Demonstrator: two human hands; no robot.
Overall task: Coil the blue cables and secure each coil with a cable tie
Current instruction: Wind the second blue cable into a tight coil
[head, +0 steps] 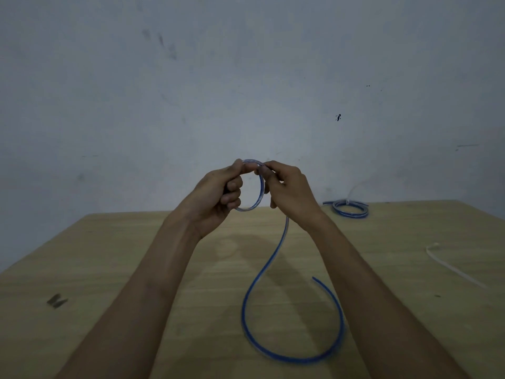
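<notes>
I have both hands up in front of me, close together above the far part of the table [136,255]. My left hand [221,187] is curled, thumb and forefinger pressed on the top of a small loop of blue cable [262,187], the other fingers folded in against the loop's left side. My right hand [287,187] meets it at the top of the loop, its fingertips pinching the cable just beside the left thumb; I cannot tell how the lower fingers lie against the cable.

The loop hangs between the two hands. From under the right hand the rest of the cable drops to the table, swings toward me in one wide open curve and ends in a free tip below my right forearm.

Counting outward: two hands, two blue cables, two pale ties. The coiled cable [349,210] lies flat on the table beyond and to the right of my right hand, well apart from it, with a pale strip [352,191] standing up from it that looks like a tie. A loose cable tie [451,265] lies on the table further right, nearer me. One dark mark [56,300] sits on the table far out to the left of my left arm. A grey wall [246,77] stands behind.
</notes>
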